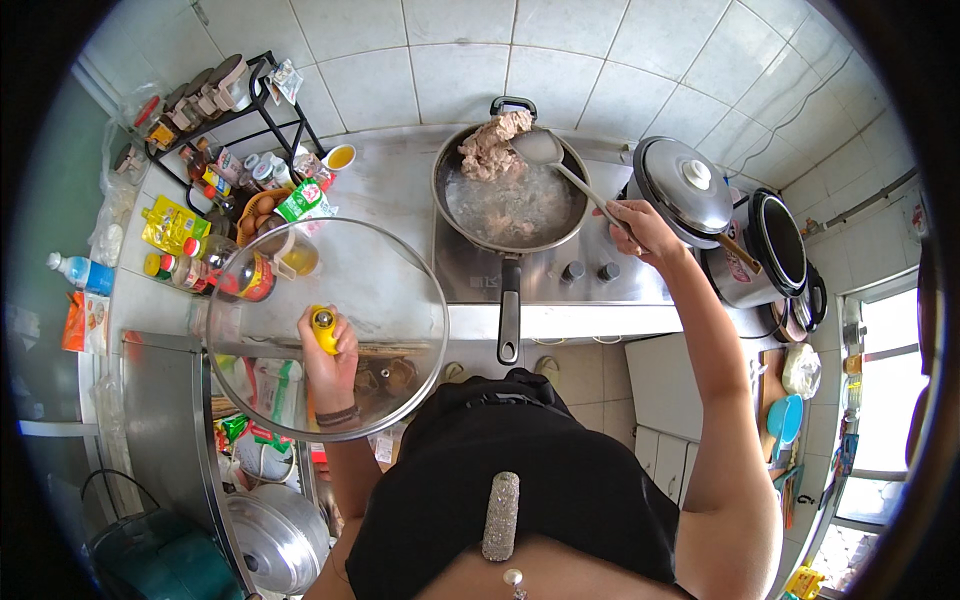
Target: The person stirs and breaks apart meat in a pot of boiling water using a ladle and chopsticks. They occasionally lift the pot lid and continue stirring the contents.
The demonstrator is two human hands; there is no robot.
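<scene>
My left hand (334, 360) grips the yellow knob (324, 330) of a large glass pan lid (390, 300). Hand and knob show through the glass, and the lid is off the pan. In my right hand (645, 231) is the handle of a pale spatula (538, 148), its head against a clump of pale meat (491, 146) at the back of a deep frying pan (439, 199). Cloudy, bubbling liquid (487, 199) fills much of the pan, with smaller bits of meat near its front. The pan stands on a steel gas stove (469, 274), handle towards me.
Right of the stove stand a lidded metal pot (679, 187) and an open cooker (780, 240). Bottles (225, 255), eggs (262, 206) and a black spice rack (262, 112) crowd the left counter. A small bowl of yellow liquid (341, 157) sits near the wall.
</scene>
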